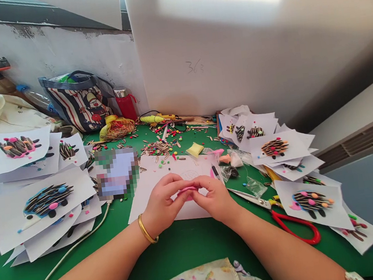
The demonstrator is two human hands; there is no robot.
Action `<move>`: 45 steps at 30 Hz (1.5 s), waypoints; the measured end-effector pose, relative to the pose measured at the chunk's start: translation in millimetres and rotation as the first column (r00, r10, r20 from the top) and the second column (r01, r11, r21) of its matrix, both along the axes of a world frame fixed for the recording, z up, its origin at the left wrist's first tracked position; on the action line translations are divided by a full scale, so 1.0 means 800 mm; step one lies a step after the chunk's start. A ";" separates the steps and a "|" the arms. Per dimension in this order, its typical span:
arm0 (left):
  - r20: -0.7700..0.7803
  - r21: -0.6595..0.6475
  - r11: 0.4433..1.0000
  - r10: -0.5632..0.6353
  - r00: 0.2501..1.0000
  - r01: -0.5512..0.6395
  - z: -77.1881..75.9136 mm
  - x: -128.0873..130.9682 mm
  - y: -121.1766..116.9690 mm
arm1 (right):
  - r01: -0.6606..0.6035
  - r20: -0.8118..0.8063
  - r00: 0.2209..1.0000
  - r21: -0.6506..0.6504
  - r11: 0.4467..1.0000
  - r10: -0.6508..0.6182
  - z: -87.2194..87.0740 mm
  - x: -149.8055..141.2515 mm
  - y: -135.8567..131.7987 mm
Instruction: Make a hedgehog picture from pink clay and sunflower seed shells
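Both hands meet over a white sheet of paper point(146, 196) on the green table. Between the fingertips of my left hand point(166, 198) and my right hand point(213, 195) is a flattened piece of pink modelling clay point(188, 189). Thumbs press it from below, and the fingers curl over its far side. Just beyond the hands, a faint outline drawing point(190, 174) shows on the paper. A black pen point(215, 171) lies by the paper's right edge, near my right hand. Further back sits a yellow clay packet point(195, 150).
Stacks of paper with seed-and-clay hedgehogs stand left point(46, 205) and right point(311, 202). Red-handled scissors point(296, 228) lie right of my right forearm. A blurred phone point(118, 172) with a white cable is at left. Loose sunflower seeds point(156, 148), a red bottle point(125, 104) and a striped bag point(74, 103) are behind.
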State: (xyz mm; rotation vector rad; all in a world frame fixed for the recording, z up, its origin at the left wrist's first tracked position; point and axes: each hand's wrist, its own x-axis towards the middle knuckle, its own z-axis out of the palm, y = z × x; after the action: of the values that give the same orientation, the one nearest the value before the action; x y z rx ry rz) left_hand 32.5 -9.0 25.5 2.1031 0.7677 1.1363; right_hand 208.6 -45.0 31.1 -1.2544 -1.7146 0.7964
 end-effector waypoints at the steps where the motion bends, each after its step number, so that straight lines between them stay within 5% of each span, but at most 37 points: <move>1: 0.012 -0.017 1.000 0.024 1.000 -0.023 0.000 0.000 0.001 | 0.012 -0.007 1.000 0.006 1.000 -0.012 -0.001 -0.001 0.000; 9: 0.016 -0.079 0.997 0.027 1.000 -0.025 -0.002 0.000 0.007 | 0.025 -0.039 0.999 0.003 1.000 -0.025 -0.005 0.005 0.004; 19: 0.017 -0.153 0.975 0.169 0.986 -0.164 -0.005 -0.002 0.011 | 0.039 -0.052 0.998 -0.025 0.999 -0.041 -0.008 0.004 0.003; 45: -0.024 -0.183 0.978 0.094 0.995 -0.097 -0.001 0.002 0.009 | 0.018 0.003 1.000 -0.109 0.994 -0.018 -0.010 0.002 0.005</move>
State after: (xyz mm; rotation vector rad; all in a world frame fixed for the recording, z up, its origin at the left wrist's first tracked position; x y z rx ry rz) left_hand 33.8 -1.6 24.6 1.9414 0.9523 1.0569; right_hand 210.4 -40.6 23.1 -1.3426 -1.6776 0.8889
